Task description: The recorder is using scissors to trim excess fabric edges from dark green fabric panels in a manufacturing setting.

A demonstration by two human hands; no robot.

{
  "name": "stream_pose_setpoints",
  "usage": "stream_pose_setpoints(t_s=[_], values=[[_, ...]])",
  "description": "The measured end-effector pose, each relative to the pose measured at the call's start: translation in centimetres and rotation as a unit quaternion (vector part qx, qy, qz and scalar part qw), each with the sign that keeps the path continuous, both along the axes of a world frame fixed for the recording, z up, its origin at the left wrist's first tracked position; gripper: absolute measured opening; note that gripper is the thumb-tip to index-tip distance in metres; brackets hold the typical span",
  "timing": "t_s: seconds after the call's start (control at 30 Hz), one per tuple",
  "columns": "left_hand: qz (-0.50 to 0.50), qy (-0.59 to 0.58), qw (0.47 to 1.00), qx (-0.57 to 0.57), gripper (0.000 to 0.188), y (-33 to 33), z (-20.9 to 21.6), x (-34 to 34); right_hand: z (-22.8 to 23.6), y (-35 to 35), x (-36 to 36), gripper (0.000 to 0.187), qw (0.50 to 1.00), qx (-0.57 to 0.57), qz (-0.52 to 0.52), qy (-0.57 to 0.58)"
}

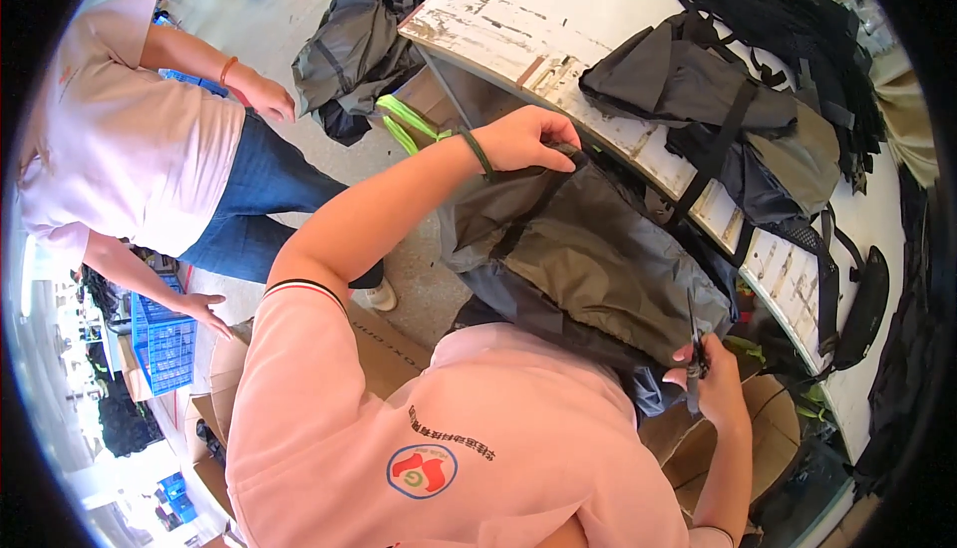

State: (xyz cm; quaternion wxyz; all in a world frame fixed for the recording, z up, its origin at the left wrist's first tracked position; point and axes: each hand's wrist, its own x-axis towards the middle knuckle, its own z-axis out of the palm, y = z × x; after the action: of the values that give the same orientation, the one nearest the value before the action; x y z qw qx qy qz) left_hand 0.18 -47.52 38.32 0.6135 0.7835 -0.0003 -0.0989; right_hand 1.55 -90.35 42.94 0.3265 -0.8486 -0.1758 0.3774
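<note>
A dark grey fabric bag hangs between my hands in front of my body, its cloth creased and sagging. My left hand pinches its upper edge, fingers closed on the dark cloth. Lower on the right, my right hand is closed around a pair of scissors, blades pointing up beside the bag's right side. Whether the blades touch the cloth I cannot tell. The bag covers part of the table's near edge.
On the white worn table lie another dark bag with straps and a heap of black straps. A co-worker stands at the left. A grey bag is on the floor; cardboard boxes and blue crates stand around.
</note>
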Motion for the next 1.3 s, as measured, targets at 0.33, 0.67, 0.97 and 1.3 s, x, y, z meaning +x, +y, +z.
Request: stream_pose_setpoints(t_s=[0.33,0.67,0.97,1.3], values=[[-0.028,-0.172,0.971,0.162,0.05,-0.2,1.3,-11.0,-4.7,-2.5,-3.2,0.029,0.999,0.032,-0.025,-0.022],[0.098,-0.184,0.955,0.212,0.028,-2.9,-2.3,-16.5,-6.0,-4.0,-2.8,0.029,0.998,0.003,-0.002,-0.068],[0.101,0.101,0.971,-0.194,0.017,-3.4,2.7,-15.1,-1.3,0.0,-0.9,0.035,0.944,-0.024,0.12,-0.306],[0.054,0.141,0.955,-0.255,0.019,-4.6,4.0,-13.5,3.8,10.7,1.0,0.045,0.866,0.102,0.28,-0.402]])
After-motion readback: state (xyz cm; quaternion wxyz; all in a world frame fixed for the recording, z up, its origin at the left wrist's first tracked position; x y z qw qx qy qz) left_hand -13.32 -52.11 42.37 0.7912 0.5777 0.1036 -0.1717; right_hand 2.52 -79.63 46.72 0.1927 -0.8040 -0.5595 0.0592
